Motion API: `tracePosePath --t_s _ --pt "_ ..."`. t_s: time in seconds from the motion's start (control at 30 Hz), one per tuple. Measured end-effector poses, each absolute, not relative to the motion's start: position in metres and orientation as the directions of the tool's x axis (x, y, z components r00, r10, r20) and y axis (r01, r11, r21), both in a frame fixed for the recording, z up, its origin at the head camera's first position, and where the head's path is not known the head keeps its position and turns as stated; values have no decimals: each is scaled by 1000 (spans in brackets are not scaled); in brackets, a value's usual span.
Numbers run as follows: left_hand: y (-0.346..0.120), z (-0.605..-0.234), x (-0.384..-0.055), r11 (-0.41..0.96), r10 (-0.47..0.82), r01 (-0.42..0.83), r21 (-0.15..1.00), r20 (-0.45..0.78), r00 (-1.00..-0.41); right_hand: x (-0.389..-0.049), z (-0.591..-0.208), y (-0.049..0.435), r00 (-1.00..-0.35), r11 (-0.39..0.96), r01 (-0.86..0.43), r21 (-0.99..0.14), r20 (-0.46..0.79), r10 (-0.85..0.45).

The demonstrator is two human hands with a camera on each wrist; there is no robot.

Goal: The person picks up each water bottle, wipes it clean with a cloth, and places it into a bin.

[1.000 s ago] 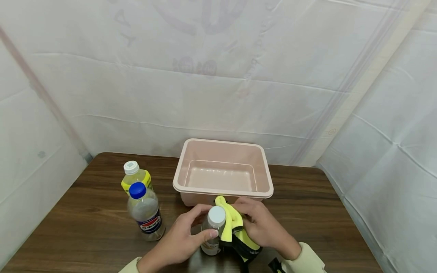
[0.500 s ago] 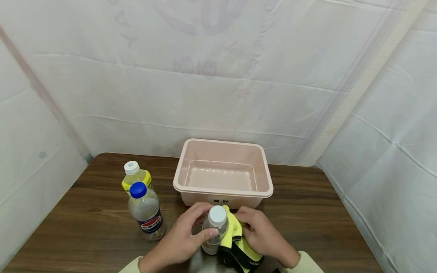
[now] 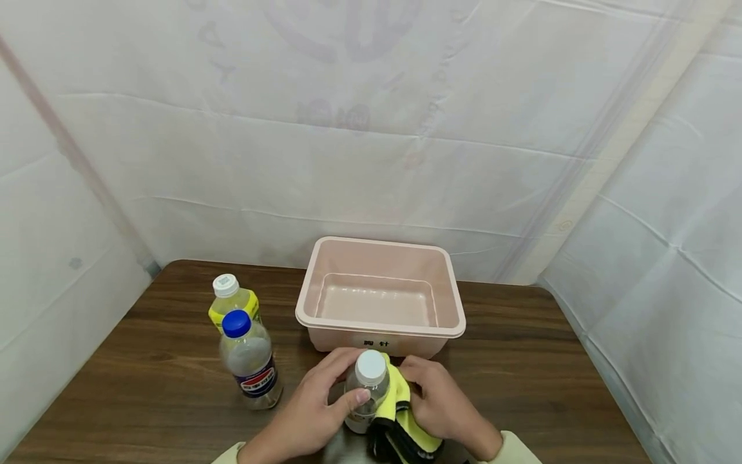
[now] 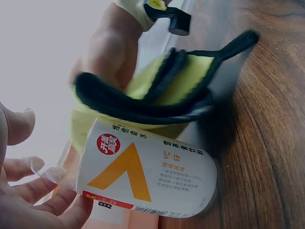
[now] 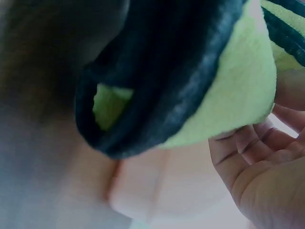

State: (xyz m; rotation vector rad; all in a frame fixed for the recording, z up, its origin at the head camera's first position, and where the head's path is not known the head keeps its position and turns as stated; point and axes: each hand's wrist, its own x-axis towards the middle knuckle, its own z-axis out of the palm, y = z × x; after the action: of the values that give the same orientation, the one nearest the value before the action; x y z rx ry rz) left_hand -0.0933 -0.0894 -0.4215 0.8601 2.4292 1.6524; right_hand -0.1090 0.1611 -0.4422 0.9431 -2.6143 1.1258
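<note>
In the head view my left hand (image 3: 310, 409) grips a clear plastic drink bottle (image 3: 371, 367) with a white cap, standing upright near the front of the table. Its white label (image 4: 147, 176) with an orange chevron shows in the left wrist view. A folded yellow cloth with black edging (image 3: 400, 403) is held by my right hand (image 3: 440, 396) against the bottle's right side. Up close in the right wrist view, the fingers (image 5: 257, 143) pinch the yellow cloth (image 5: 238, 95), whose black edge loops outward. Part of the bottle's body is hidden behind the left thumb and the cloth.
Behind the hands stands a pink plastic bin (image 3: 379, 330) with a dark-lettered label. To the left are a blue-capped bottle (image 3: 250, 361) and, behind it, a white-capped bottle with a yellow label (image 3: 232, 303). White sheeting (image 3: 371, 129) surrounds the wooden table (image 3: 145, 380).
The cloth and my right hand have slid downward along the bottle's side, towards me, uncovering the lettering on the bin's front. My left hand keeps hold of the bottle in nearly the same place.
</note>
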Motion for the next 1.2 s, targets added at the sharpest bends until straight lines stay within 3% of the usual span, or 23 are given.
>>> tracePosePath --t_s 0.17,0.43,0.93,1.2 --pt "-90 -422 -93 273 485 413 869 247 -839 -107 -465 161 -790 622 -601 -502 256 -557" --pt "-93 -418 -93 302 507 399 866 208 -836 -104 -473 167 -660 622 -751 -222 261 -704" --pt "-87 -408 -91 461 403 296 836 100 -910 -108 -440 176 -636 648 -762 27 162 -755" --pt "-91 -403 -89 492 394 291 820 88 -915 -111 -440 174 -626 637 -761 123 121 -770"
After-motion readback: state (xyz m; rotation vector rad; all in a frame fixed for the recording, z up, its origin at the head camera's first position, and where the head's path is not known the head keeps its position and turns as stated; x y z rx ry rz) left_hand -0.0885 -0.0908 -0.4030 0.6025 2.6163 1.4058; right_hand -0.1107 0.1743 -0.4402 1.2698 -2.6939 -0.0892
